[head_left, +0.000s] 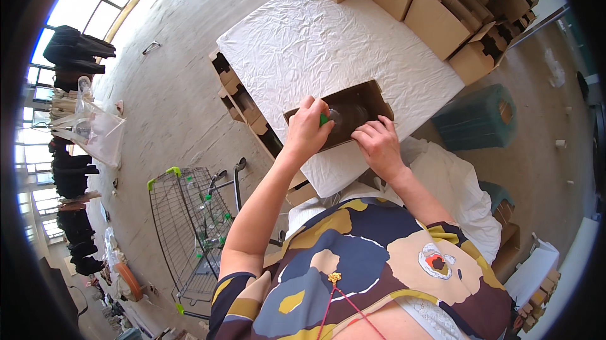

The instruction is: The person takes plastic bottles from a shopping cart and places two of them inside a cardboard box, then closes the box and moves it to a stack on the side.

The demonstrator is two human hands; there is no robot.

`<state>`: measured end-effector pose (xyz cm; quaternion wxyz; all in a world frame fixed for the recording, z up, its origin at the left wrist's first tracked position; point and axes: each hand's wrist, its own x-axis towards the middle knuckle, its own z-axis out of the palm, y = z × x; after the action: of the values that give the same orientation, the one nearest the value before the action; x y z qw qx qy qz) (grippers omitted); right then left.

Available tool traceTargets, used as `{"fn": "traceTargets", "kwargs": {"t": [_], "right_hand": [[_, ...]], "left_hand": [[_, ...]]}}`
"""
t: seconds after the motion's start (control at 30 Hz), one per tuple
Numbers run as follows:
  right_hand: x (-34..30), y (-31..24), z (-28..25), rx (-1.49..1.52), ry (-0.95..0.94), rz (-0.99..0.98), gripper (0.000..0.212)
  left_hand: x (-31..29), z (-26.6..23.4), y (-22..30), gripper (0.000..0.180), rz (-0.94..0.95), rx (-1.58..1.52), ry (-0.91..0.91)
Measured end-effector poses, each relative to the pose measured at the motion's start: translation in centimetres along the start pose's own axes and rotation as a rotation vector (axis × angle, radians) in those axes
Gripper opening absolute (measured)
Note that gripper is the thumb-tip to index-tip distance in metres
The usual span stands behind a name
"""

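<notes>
An open cardboard box (372, 91) sits at the near part of the white-covered table (315, 31). Inside lies a clear bottle (353, 115) with a green cap (324, 119). My left hand (308, 128) reaches over the box's left end, its fingers closed round the capped end of the bottle. At the box's near right edge, my right hand (379, 144) grips the cardboard wall, with fingers bent over the rim. The left hand partly covers the bottle's neck, and the box's shaded inside shows only dimly.
A wire shopping cart (165, 226) holding several clear green-capped bottles stands on the floor at left. Stacked open cardboard boxes (435, 21) line the table's far right edge. More cardboard boxes (243, 100) lie under its left side. A big green roll (476, 118) stands at right.
</notes>
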<state>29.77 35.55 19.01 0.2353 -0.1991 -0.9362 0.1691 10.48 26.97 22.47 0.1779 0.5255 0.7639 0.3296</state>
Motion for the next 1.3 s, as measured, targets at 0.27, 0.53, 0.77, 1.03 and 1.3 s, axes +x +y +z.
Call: {"fn": "traceTargets", "kwargs": {"t": [0.27,0.53,0.77,1.03,1.3], "right_hand": [[0.7,0.3,0.6,0.044,0.030,-0.031,0.010],[1.2,0.4,0.4,0.008,-0.012,-0.018,0.009],[3.3,-1.5,0.7,-0.032,-0.251,-0.053,0.025],[7.9,-11.6,3.6,0.019,-0.346,-0.101,0.025],[10.7,-16.0,5.3,-0.346,-0.396,0.097,0.017]], "left_hand": [[1.1,5.3,-5.8,0.016,-0.256,0.179,-0.425],[0.8,2.1,-2.4,0.033,-0.007,0.128,-0.203],[-8.3,-6.2,-3.0,0.020,-0.089,-0.209,0.276],[-27.6,-15.5,-18.9,0.010,-0.562,-0.212,0.927],[-52.7,-21.5,-38.4,0.014,-0.993,-0.376,1.455]]}}
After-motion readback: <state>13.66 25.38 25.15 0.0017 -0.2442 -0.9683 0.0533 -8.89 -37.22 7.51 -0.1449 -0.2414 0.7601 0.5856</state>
